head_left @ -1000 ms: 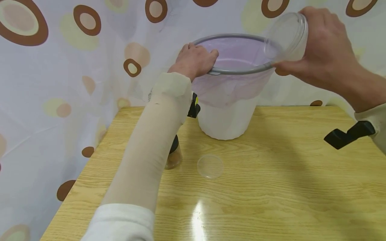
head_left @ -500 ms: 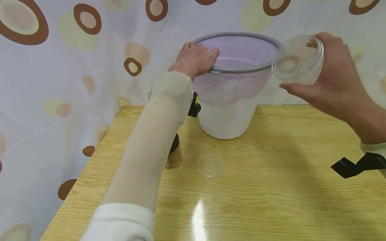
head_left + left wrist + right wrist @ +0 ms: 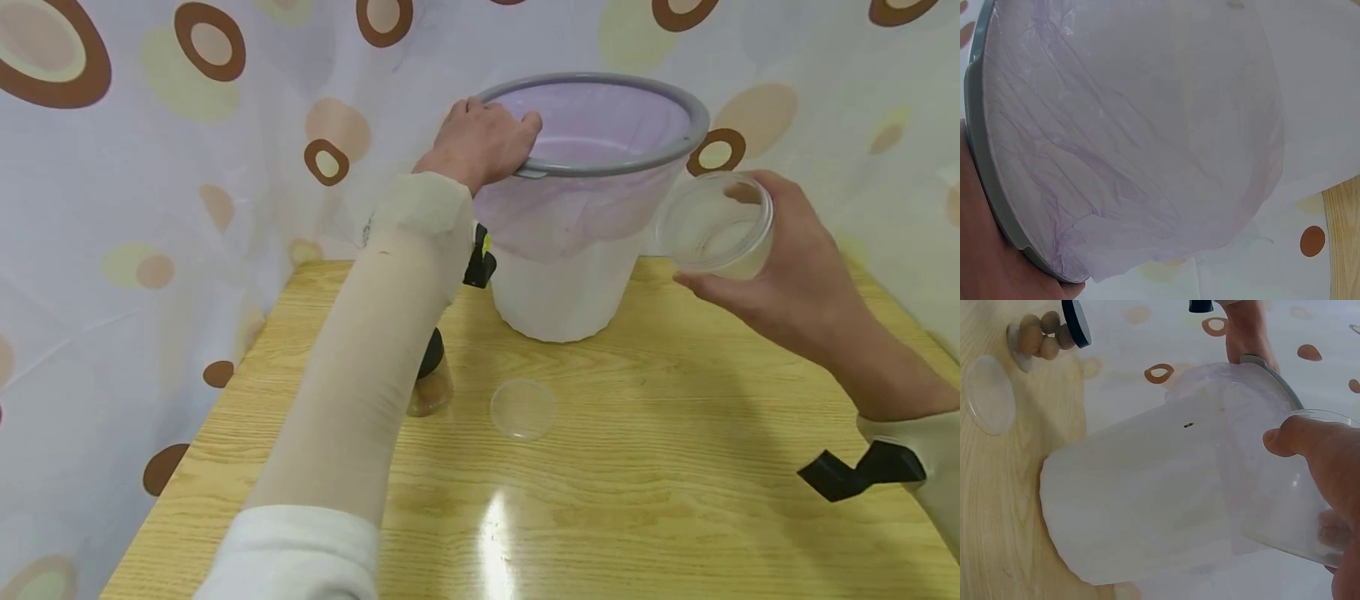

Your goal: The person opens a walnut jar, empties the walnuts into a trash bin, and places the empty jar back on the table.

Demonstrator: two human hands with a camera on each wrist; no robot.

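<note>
1. Clear plastic tub (image 3: 712, 229) is in the air above the bench (image 3: 660, 492), to the right of the white bin (image 3: 566, 287). It is tilted, and in the head view one looks into its mouth.
2. The grip of the right hand (image 3: 802, 283) is closed around this tub. The thumb lies along its lower side in the head view, and part of a finger shows through the wall in the right wrist view.
3. The left hand (image 3: 483, 142) has its fingers bent over the grey rim (image 3: 600, 169) of the bin and grips it at its left part.
4. A thin purple liner (image 3: 588, 125) covers the inside of the bin and hangs outside below the rim. Whether the tub touches the bin, one cannot tell.
5. On the bench, a round transparent lid (image 3: 523, 409) lies flat in front of the bin. Just to its left stands a jar (image 3: 431, 396) with a black cap, partly hidden by the left sleeve (image 3: 352, 342). Through the jar's wall, brown round pieces (image 3: 1029, 339) are visible.
6. Behind everything hangs a white cloth (image 3: 247, 167) with brown, yellow and peach spots.
</note>
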